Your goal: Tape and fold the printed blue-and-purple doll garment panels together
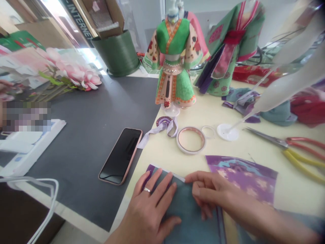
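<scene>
A blue-grey cloth piece (186,213) with purple edging lies on the pale table, a white tape strip (179,177) running along its far edge. My left hand (154,200), a ring on one finger, rests flat over the cloth with its fingers spread. At the strip's right end, my right hand (212,189) has its fingers curled and the index fingertip against the tape; the thumb's grip is partly hidden. Right of it lies a purple flowered cloth piece (250,181). Beyond the hands are a tape roll (191,140) and a lilac ribbon (154,132).
A phone (121,156) lies on the dark mat (101,112). Scissors (286,144) with red and yellow handles lie at right, near a white stand (228,132). Miniature dressed mannequins (175,64) stand behind. Pink flowers (76,73) and another person's hand (4,89) are at left.
</scene>
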A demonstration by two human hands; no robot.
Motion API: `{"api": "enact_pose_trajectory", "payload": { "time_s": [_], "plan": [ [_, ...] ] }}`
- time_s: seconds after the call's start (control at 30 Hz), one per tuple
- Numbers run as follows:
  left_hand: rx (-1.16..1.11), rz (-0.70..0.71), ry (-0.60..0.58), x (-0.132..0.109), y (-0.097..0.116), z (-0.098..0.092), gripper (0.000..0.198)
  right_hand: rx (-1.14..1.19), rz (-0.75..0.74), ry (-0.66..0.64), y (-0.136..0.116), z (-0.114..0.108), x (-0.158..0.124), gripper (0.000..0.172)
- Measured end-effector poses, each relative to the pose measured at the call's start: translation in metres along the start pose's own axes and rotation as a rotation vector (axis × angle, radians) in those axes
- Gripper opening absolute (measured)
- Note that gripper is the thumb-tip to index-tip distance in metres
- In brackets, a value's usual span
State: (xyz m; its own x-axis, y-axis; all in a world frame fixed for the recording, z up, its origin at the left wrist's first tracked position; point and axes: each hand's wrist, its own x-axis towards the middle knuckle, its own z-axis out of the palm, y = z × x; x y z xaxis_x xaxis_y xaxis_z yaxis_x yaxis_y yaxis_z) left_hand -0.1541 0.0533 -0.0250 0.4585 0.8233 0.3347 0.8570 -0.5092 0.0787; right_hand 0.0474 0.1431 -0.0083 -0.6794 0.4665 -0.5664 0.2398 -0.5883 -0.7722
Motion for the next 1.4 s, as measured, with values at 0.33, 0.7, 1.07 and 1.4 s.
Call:
{"api": "enact_pose_trajectory", "payload": {
  "time_s": [0.33,0.7,1.07,1.4],
  "plan": [
    [0.025,0.015,-0.016,0.0007,0.0000,-0.0013,0.047,-0.003,0.007,0.005,0.0021,-0.0010,0.0016,0.028],
    [0.011,0.014,-0.033,0.0043,0.0004,-0.0021,0.048,0.049,0.018,0.000,0.0035,-0.0009,-0.0007,0.025],
    [-0.010,0.102,-0.034,0.0048,0.0008,-0.0020,0.057,0.010,0.036,0.006,-0.0009,-0.0005,-0.0002,0.031],
    [-0.048,0.080,0.005,0.0049,0.0024,0.0049,0.053,-0.027,0.052,0.022,-0.0016,-0.0010,0.0008,0.034]
  ]
}}
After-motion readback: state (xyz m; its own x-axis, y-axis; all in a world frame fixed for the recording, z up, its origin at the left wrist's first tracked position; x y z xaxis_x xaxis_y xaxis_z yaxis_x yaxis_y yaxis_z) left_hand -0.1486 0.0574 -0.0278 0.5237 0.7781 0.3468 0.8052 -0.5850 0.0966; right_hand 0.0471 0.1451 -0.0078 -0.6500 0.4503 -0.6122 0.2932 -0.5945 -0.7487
